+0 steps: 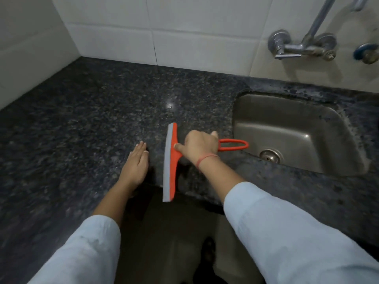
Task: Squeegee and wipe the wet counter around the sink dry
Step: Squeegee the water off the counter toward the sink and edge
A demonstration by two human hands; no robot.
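Note:
An orange squeegee (171, 167) with a grey rubber blade stands on the dark speckled granite counter (86, 119), its blade running front to back and overhanging the counter's front edge. My right hand (200, 145) grips its handle, index finger pressed on the blade head, and the handle's loop pokes out toward the steel sink (297, 132). My left hand (137, 162) lies flat on the counter, fingers together, just left of the blade and apart from it. The counter looks glossy with a light reflection near its middle.
A wall-mounted metal tap (303, 44) hangs over the sink at the back right. White tiled walls (184, 27) close off the back and left. The counter's front edge cuts inward below my hands, with floor and my foot (208, 251) beneath.

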